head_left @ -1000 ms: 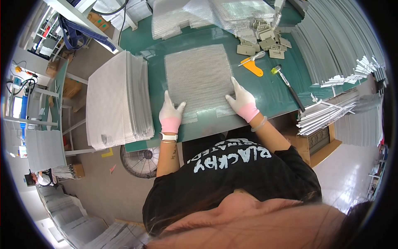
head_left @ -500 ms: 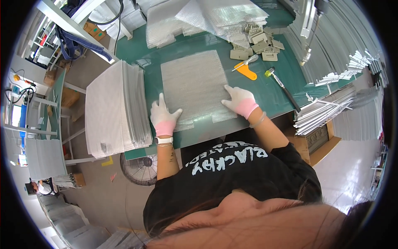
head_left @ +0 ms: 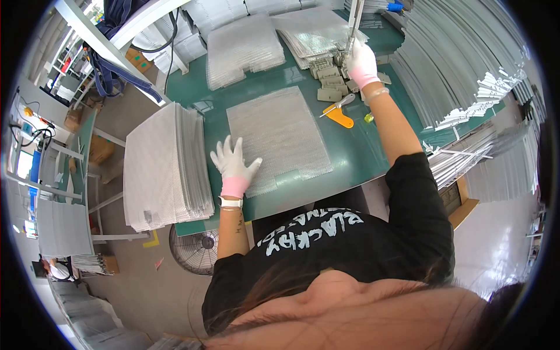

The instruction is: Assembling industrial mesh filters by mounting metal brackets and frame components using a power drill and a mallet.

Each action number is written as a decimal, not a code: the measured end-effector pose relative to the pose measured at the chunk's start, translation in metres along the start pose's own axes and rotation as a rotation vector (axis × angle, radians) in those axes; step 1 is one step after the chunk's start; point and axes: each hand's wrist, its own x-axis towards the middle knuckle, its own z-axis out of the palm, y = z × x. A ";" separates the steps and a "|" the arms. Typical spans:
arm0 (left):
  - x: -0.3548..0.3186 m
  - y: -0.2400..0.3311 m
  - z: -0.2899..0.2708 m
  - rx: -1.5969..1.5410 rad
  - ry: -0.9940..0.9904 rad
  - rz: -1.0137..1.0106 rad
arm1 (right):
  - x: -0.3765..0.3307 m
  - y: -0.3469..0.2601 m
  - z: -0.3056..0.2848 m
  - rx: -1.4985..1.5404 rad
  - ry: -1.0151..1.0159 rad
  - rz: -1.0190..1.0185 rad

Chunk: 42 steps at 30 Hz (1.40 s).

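Left hand (head_left: 234,165), white-gloved with pink cuff, fingers spread wide, flat on near-left corner of grey mesh sheet (head_left: 278,139) lying on green table (head_left: 350,154). Right hand (head_left: 361,61) stretched far forward, closed around upright metal strip (head_left: 353,23). Just beside it, small grey blocks (head_left: 329,81); nearer, orange-handled tool (head_left: 339,112). Left of left hand, tall stack of mesh sheets (head_left: 166,166).

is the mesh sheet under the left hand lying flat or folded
Flat and spread: the square silver mesh sheet lies unfolded on the green mat, with the white-gloved left hand pressing its near-left edge.
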 end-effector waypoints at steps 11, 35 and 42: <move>0.078 0.080 0.030 -1.177 -0.288 0.071 | -0.065 -0.077 -0.010 -0.007 -0.113 -0.329; 0.023 0.073 -0.020 -1.396 0.086 0.060 | -0.146 -0.107 -0.143 0.211 -0.049 -0.151; -0.052 0.039 -0.026 -0.445 0.442 0.065 | -0.189 -0.105 -0.135 0.507 -0.464 0.049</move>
